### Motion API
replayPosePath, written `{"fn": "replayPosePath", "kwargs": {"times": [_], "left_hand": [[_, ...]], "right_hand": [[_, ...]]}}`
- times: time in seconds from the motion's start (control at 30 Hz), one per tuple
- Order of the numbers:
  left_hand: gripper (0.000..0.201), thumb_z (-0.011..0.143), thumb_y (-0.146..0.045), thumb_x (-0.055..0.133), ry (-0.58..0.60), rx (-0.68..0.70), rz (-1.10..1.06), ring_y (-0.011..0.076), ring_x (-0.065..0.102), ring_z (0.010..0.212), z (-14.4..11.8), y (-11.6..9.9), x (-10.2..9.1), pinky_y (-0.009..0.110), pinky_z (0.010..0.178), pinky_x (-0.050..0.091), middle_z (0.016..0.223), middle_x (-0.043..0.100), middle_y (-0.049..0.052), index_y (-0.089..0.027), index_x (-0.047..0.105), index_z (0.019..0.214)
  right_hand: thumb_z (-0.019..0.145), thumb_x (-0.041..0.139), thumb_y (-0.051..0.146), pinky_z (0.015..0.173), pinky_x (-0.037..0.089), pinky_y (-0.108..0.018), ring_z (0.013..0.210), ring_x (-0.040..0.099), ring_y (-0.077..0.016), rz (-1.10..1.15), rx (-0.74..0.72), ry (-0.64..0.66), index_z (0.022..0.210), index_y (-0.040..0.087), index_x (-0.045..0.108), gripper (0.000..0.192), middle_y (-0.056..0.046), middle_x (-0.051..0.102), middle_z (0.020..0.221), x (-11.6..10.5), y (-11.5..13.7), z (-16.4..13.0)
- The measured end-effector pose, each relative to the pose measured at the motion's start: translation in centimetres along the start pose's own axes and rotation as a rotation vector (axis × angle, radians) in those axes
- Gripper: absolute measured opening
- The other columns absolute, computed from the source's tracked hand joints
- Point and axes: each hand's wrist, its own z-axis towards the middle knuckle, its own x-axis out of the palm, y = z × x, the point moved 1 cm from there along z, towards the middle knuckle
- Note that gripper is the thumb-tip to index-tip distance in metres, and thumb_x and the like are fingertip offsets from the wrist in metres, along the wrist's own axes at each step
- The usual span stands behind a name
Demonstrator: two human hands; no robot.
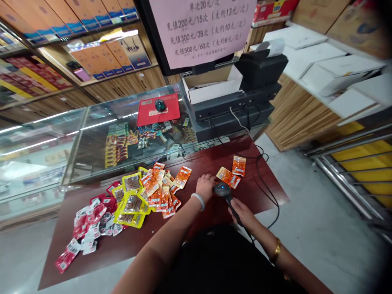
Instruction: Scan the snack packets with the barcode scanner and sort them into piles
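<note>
My right hand (pixel 244 214) is wrapped round the handle of a black barcode scanner (pixel 222 189), whose head shows a small blue light. Just left of that head is my left hand (pixel 206 185), low over the dark red board, fingers bent. Its fingertips come close to the left end of an orange snack packet (pixel 228 177); the scanner partly hides them, so I cannot tell whether they grip anything. A second orange packet (pixel 239 166) lies behind it. To the left are a pile of orange packets (pixel 159 190), several yellow packets (pixel 132 204) and a heap of red-and-white packets (pixel 92 218).
Behind the dark red board (pixel 128 249) stands a glass display counter (pixel 94 134) with a red mouse pad (pixel 143 112) and a mouse (pixel 160 105). A monitor with a pink price sheet (pixel 205 36) and a black printer (pixel 260 67) stand at the back. A cable (pixel 271 192) loops at right.
</note>
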Motion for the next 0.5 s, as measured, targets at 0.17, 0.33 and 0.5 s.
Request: {"fn": "replayPosePath", "kwargs": {"times": [0.17,0.33,0.5], "left_hand": [[0.037,0.073,-0.024,0.069,0.122,-0.002,0.063,0.0292,0.054,0.110,1.1,-0.9,1.1,0.039,0.093,0.042,0.116,0.060,0.015,-0.019,0.063,0.109],[0.018,0.081,-0.025,0.062,0.168,-0.174,-0.210,0.0215,0.065,0.083,-0.3,2.4,1.7,0.032,0.077,0.047,0.087,0.068,0.008,-0.020,0.064,0.098],[0.012,0.086,-0.026,0.053,-0.190,-0.448,-0.804,0.0148,0.059,0.065,-2.3,7.8,1.8,0.027,0.066,0.048,0.072,0.064,0.004,-0.016,0.060,0.083]], "right_hand": [[0.074,0.058,0.075,0.037,0.026,-0.020,0.036,0.038,-0.0060,0.078,0.002,-0.071,0.091,0.022,0.051,0.056,0.009,0.046,0.055,-1.4,-0.3,-0.5],[0.075,0.059,0.073,0.037,0.028,-0.020,0.036,0.040,-0.0065,0.072,-0.002,-0.048,0.094,0.022,0.052,0.055,0.008,0.049,0.058,-0.6,-0.1,-0.1],[0.075,0.057,0.074,0.037,0.028,-0.020,0.037,0.040,-0.0066,0.008,0.004,0.055,0.100,0.022,0.053,0.058,0.008,0.049,0.059,1.8,1.0,0.8]]}}
